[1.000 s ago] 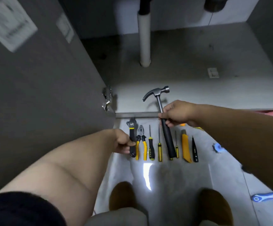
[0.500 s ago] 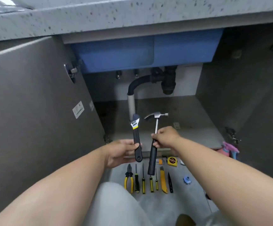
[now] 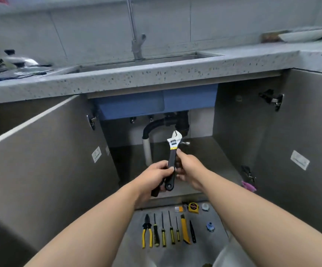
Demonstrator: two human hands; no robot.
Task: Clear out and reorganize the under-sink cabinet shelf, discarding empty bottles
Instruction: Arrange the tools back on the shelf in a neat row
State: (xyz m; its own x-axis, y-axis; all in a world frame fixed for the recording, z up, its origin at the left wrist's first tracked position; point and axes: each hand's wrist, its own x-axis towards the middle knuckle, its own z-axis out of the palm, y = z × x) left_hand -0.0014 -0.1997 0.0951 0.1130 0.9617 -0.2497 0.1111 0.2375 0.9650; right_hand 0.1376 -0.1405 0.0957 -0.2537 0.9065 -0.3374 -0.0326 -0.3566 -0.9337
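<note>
Black-handled silver adjustable wrench (image 3: pixel 172 158) held upright, just right of the white plastic drain pipe (image 3: pixel 147 151); the left hand (image 3: pixel 152 178) curls its fingers round the lower handle, the right hand (image 3: pixel 190 167) pinches it higher up between thumb and curled fingers

Your view: soft, cool light falls from above on countertop (image 3: pixel 156 74). Under-sink cabinet interior (image 3: pixel 200 155) dimmer, shadowed toward back. White glare on wrench (image 3: pixel 172 157) head. Pot lid (image 3: pixel 19 60) at your left motion-smeared. Wide-angle lens bends counter edge; corners soft.
</note>
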